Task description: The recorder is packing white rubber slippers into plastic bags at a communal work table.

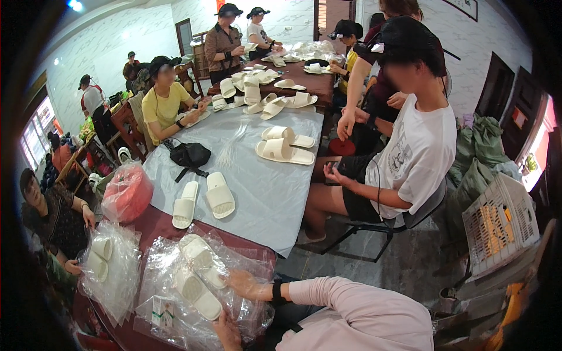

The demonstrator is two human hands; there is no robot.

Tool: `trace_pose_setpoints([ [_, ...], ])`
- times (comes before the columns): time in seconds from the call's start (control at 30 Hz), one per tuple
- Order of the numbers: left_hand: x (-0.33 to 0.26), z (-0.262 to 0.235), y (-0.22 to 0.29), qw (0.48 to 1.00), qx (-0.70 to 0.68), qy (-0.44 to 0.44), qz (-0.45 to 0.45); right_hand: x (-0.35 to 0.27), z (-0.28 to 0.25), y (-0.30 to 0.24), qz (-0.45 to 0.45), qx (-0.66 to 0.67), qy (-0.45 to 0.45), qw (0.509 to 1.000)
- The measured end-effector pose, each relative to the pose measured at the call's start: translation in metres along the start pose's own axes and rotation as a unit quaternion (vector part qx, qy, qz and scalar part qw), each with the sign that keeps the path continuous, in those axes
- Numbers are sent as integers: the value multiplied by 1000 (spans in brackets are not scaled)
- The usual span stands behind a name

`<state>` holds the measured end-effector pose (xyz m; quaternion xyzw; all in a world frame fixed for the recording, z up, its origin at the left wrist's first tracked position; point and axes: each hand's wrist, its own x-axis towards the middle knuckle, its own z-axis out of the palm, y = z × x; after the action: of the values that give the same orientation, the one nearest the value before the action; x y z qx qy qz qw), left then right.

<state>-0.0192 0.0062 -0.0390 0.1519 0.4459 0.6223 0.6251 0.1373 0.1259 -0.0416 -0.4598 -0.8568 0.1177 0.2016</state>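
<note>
A pair of cream slippers lies among clear plastic bags (149,275) on the dark red table in front of me. My right hand (249,285), with a black wristband, grips the heel end of the far slipper (202,256). My left hand (228,332) has its fingers closed at the heel end of the near slipper (199,295). Clear film lies around and under both slippers, and whether they are inside a bag is hard to tell. A small white and green printed packet (163,313) shows in the film beside them.
Another bagged slipper pair (100,257) lies left, near a seated person's hand. A red bundle in plastic (127,192), loose slippers (220,196) and a black bag (190,154) are beyond. A person in white (410,152) sits right; a white crate (500,225) stands behind.
</note>
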Motion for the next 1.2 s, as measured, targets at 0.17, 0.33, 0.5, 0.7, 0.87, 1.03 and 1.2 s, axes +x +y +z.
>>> trace_pose_setpoints([
  [0.17, -10, 12, 8, 999, 13, 34, 11, -9, -24, -16, 23, 23, -71, 997],
  [0.33, -11, 17, 15, 999, 2, 18, -49, -31, -28, -7, -106, -81, -37, 990],
  [0.5, -11, 19, 31, 1000, 6, 1, -10, -24, -62, -20, -102, 12, -86, 991],
  [0.7, -35, 77, 67, 986, -52, 27, -157, -45, -86, -31, -300, 29, 12, 953],
  [0.87, -15, 37, 54, 972, -23, -7, -235, -47, -203, -44, -200, 496, -407, 740],
  [1.03, -30, 74, 74, 981, -35, -3, -193, -21, -235, -3, 206, 488, 4, 848],
  [1.2, -50, 93, 80, 979, -92, 23, -181, -25, -169, 30, 265, 711, -273, 592],
])
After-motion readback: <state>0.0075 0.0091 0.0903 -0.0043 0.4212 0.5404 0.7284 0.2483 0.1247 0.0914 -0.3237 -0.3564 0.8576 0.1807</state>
